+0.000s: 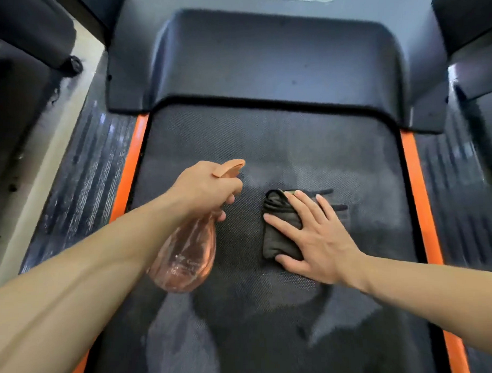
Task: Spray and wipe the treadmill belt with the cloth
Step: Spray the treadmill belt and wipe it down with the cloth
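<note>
The dark textured treadmill belt fills the middle of the view, with darker damp patches around my hands. My left hand grips the neck of a translucent orange spray bottle, its nozzle pointing forward over the belt. To its right a folded dark cloth lies on the belt. My right hand presses flat on the cloth with fingers spread and straight.
The black motor cover rises at the front of the belt. Orange strips and ribbed side rails run along both belt edges. A pale floor strip and another dark machine lie to the left.
</note>
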`<move>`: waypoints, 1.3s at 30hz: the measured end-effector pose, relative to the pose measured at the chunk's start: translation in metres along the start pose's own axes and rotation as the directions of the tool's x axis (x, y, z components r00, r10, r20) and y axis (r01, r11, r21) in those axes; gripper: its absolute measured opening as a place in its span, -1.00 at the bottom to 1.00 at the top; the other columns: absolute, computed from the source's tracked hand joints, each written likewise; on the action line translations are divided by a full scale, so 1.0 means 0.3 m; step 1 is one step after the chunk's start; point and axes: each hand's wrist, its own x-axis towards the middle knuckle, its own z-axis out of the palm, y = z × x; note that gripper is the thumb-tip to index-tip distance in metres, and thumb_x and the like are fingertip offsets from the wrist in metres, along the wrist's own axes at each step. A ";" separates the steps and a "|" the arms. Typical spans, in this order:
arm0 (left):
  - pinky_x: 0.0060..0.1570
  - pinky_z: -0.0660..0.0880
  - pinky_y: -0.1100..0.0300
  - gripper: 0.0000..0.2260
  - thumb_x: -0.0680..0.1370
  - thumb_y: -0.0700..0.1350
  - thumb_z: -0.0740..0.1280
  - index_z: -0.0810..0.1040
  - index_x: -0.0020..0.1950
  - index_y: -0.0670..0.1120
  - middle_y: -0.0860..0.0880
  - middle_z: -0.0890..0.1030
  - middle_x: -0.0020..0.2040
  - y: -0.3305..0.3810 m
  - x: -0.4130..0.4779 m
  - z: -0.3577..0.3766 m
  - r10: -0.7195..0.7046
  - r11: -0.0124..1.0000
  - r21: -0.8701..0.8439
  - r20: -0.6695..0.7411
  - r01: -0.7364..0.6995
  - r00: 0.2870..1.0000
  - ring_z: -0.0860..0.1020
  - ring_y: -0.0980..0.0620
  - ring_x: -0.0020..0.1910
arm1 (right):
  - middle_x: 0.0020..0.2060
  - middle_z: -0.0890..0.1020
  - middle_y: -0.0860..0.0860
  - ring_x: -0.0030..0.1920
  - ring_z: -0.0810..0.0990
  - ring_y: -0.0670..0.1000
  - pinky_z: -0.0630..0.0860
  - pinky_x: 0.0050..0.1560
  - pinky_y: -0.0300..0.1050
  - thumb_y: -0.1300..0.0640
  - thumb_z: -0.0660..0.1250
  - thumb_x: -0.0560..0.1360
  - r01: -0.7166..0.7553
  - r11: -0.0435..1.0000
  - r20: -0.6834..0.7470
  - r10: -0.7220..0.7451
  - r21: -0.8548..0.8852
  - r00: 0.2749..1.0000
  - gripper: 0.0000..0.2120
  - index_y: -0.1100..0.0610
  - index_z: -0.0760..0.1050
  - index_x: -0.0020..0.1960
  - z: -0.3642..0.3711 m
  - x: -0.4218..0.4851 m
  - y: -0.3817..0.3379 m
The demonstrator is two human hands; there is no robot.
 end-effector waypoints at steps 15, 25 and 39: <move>-0.56 0.40 0.32 -0.77 0.54 -0.14 0.37 0.55 -0.32 -0.15 -0.12 0.59 -0.40 0.184 0.133 0.183 0.060 0.989 0.134 0.061 -0.068 0.996 0.54 -0.01 -0.61 | 0.59 0.20 0.19 0.60 0.13 0.24 0.12 0.50 0.37 -0.38 0.24 0.43 -0.154 0.984 -0.074 0.160 0.090 0.984 -0.27 -0.20 0.26 0.56 0.032 -0.049 -0.048; -0.46 0.53 0.21 -0.90 0.50 -0.21 0.39 0.71 -0.10 -0.18 -0.11 0.57 -0.42 0.140 0.115 0.166 0.014 0.981 0.185 0.255 -0.063 0.967 0.51 -0.04 -0.52 | 0.59 0.21 0.20 0.60 0.11 0.23 0.15 0.49 0.39 -0.34 0.28 0.44 -0.076 0.994 -0.100 0.084 0.081 0.991 -0.28 -0.15 0.30 0.55 0.054 -0.147 -0.042; -0.07 0.70 -0.19 -0.55 0.29 0.01 0.41 0.74 0.12 -0.14 -0.06 0.78 -0.03 0.045 0.089 -0.006 0.003 0.999 0.033 0.010 -0.003 1.000 0.69 -0.23 -0.16 | 0.60 0.11 0.20 0.61 0.02 0.18 -0.07 0.57 0.26 -0.40 -0.02 0.54 -0.446 0.891 -0.033 0.450 0.082 0.892 -0.34 -0.23 0.10 0.60 -0.080 0.443 0.383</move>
